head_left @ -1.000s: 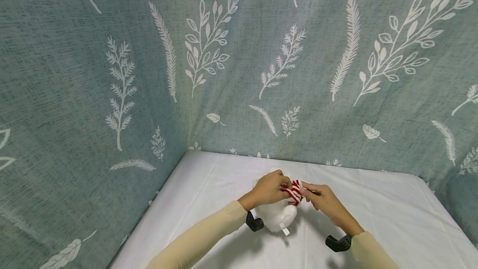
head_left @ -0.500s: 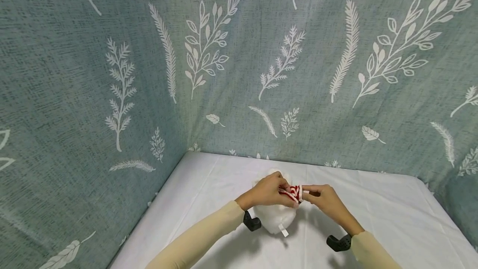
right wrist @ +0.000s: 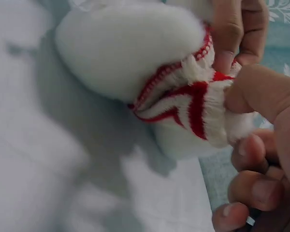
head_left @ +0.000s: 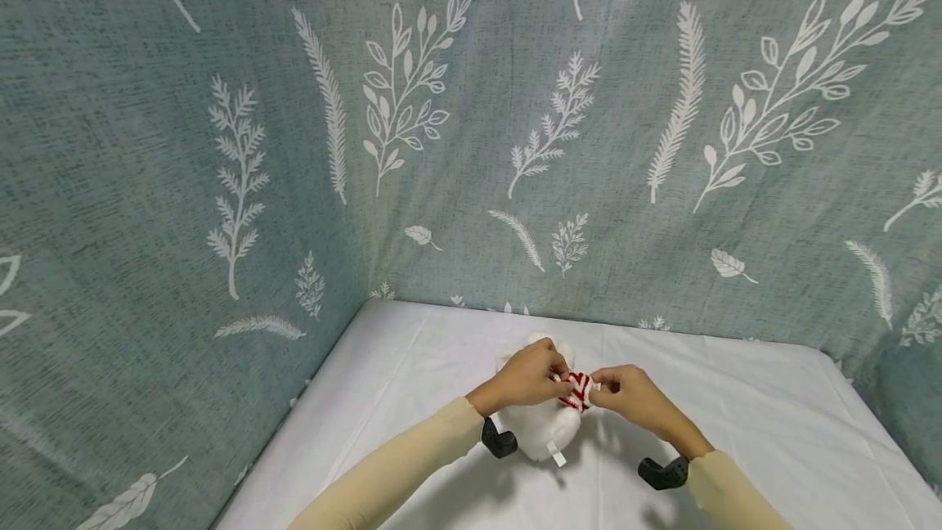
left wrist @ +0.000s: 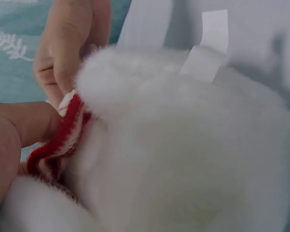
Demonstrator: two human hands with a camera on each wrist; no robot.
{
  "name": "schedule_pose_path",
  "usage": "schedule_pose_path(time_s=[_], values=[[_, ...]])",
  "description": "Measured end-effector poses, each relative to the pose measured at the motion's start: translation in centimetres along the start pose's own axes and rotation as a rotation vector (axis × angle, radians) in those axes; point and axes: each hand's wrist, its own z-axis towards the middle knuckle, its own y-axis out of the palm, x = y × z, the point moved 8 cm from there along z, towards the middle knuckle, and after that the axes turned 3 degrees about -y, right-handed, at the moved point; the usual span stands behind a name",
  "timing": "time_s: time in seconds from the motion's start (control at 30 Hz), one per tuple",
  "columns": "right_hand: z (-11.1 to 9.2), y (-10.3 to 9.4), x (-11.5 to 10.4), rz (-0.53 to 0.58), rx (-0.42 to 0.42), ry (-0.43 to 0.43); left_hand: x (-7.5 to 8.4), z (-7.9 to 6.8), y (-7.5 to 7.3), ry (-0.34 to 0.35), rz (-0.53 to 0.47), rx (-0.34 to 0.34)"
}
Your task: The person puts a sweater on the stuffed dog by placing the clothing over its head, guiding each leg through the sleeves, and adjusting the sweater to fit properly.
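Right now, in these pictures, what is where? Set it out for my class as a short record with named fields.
Main object: white plush toy
Knit: red-and-white striped knit, around part of the toy
Left hand: pinches the knit's edge
Right hand: pinches the knit near its white end
Label: white tag, sticking out from the fur
Surface: white-covered table
Backdrop: blue-green fabric with white leaf prints
Unclear: the toy's face, not visible

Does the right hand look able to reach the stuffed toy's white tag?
Probably yes: the tag sticks out with nothing over it, though the right hand would likely need to release the striped cloth.
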Motion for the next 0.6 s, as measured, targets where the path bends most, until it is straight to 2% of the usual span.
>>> schedule_pose_path(time_s=[0.1,0.2,0.33,0.47,0.6], values=[[-0.1,-0.2,0.2,0.003,0.020,0.031,-0.1,-0.1,-0.2,-0.023,0.076,0.015],[-0.4,-0.7,0.8,0.033,0.033,0.100,-0.5,-0.3,-0.6,-0.060,0.152,0.021],[-0.8,-1.3,1.7,0.095,0.047,0.203,-0.9,-0.5,-1.3,-0.095,0.169,0.010],[-0.9,-1.3,1.9,0.162,0.061,0.251,-0.7,-0.6,-1.6,-0.059,0.160,-0.003],[-0.9,-0.9,1.7,0.175,0.065,0.254,-0.7,-0.6,-1.5,-0.032,0.153,0.005]])
